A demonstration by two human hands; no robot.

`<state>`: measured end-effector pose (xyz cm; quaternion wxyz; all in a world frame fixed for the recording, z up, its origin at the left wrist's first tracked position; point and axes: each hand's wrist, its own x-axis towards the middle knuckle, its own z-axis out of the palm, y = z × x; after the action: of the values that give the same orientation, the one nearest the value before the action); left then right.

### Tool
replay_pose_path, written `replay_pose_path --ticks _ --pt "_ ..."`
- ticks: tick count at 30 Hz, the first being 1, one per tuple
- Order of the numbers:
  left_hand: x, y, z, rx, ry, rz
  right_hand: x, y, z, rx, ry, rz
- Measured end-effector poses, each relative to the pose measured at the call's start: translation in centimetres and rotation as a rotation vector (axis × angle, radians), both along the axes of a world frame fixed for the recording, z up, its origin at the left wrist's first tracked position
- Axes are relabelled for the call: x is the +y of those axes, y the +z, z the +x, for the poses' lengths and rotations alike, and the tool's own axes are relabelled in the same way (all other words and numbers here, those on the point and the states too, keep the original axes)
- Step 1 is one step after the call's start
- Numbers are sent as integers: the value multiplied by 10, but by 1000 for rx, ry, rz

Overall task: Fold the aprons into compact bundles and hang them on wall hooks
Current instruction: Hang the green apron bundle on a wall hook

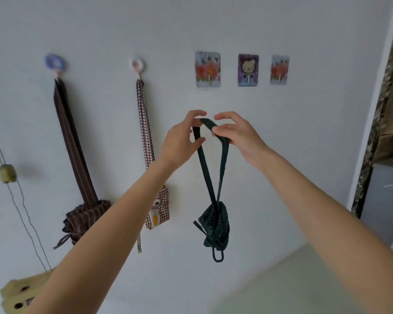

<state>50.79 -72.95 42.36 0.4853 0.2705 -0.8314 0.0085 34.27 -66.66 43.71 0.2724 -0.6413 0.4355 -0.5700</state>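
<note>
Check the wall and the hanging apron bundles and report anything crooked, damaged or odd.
Nothing stands out. The brown striped apron bundle and the red checked apron bundle hang straight from their hooks. The dark green apron bundle hangs from both hands, not yet hooked.

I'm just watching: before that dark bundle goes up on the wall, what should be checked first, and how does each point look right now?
1. Strap loop held: ok. The left hand and right hand both pinch the top of the dark apron's strap loop.
2. Loop spread open enough to slip over a hook: ok, the two sides part below the hands.
3. Bundle compact: ok. The dark bundle hangs tight, with short tie ends dangling.
4. Free hook available: ok. The flower hook, bear hook and small flower hook carry nothing.
5. Loop lined up with a hook: not ok, it is below them.
6. Hook strength: cannot tell.
</note>
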Motion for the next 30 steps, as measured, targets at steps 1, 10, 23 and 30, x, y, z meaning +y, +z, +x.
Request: replay_pose_path --ticks 1,10,23,30 --pt "-6 3 1 -30 55 -83 -5 9 0 13 -8 -15" --pt "-53 70 -1 -61 83 -288 -54 81 -12 -183 -72 -203" --pt "-77 102 -48 -12 451 -376 -103 98 -44 -200 -42 -135" --pt "-79 80 -46 -42 458 -392 -119 70 -35 -171 -23 -82"
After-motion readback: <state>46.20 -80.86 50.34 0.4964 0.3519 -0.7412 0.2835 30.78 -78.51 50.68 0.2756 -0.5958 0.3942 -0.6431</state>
